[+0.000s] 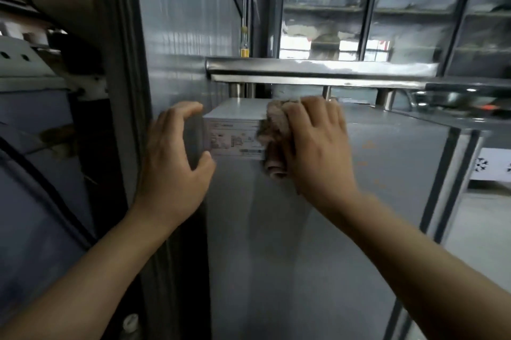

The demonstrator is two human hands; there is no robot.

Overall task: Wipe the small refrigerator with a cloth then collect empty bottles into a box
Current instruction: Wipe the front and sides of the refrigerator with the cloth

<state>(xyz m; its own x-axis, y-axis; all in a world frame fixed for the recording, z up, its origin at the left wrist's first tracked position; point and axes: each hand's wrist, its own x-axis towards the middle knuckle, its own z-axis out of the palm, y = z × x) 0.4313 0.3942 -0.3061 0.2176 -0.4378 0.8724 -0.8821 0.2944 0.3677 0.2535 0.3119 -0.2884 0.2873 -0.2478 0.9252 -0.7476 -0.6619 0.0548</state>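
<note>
At the small refrigerator's (276,215) upper corner, the right hand (318,146) curls over the bunched cloth (272,140), pressing it beside the label (235,138) to scrub; the left hand (177,151), half open and holding nothing, braces the edge, likely steadying it.

One head-worn view only, wide-angle, edges bowed. It looks forward and slightly down, close against the grey side of the small refrigerator (318,229), both forearms entering from the bottom edge. Steel shelf rail (320,67) crosses mid-frame; dark racks (387,8) stand farther behind.
</note>
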